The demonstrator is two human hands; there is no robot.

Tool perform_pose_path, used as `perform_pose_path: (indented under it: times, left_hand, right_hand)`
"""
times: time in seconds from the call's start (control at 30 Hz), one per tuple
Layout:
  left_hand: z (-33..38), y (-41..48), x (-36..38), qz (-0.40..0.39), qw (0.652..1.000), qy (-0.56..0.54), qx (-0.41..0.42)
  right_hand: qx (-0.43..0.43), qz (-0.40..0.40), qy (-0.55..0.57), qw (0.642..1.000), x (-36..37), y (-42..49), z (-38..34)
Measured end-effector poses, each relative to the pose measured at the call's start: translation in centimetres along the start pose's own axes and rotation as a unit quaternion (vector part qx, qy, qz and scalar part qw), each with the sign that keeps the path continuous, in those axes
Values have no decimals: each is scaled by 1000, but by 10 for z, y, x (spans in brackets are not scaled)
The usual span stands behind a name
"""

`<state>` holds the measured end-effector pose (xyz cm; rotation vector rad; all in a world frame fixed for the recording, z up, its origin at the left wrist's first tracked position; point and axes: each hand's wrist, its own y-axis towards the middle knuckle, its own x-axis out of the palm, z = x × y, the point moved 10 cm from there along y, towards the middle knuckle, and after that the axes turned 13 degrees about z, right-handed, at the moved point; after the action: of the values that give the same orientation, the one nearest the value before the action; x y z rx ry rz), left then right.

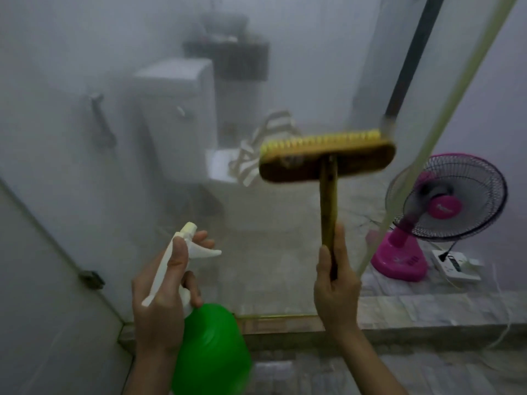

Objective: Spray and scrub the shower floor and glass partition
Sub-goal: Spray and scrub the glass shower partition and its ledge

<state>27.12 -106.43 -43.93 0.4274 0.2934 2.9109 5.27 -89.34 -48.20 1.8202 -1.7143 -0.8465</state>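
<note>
Nearest, grips the green spray bottle with the left hand, fingers curled round the white trigger neck; bottle base cut off at the lower edge. Just beside, clasps the wooden handle of the scrub brush in the right hand, head raised and blurred, yellow bristles on its far side. Cannot tell whether touching the glass partition straight ahead. Through the fogged pane, only dimly shows a toilet and striped cloth. Past the glass edge, shows a pink fan sharply.
</note>
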Motion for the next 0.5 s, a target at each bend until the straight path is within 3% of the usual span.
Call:
perform_pose_path:
  times: [0.1,0.33,0.4,0.5]
  left_hand:
    - [57,4,17,3,1000,6,-5]
    - [181,17,48,29,999,33,-23]
    - [217,20,55,39,998,44,-28]
    - [267,25,61,51,996,64,-28]
  right_hand:
    - [119,-56,-29,991,-20,-13,-6]
    - [-10,-10,1,1000,-6,166,-150]
    - [13,-41,-21,999,-19,162,-154]
    - [118,-127,-54,983,-52,123,-145]
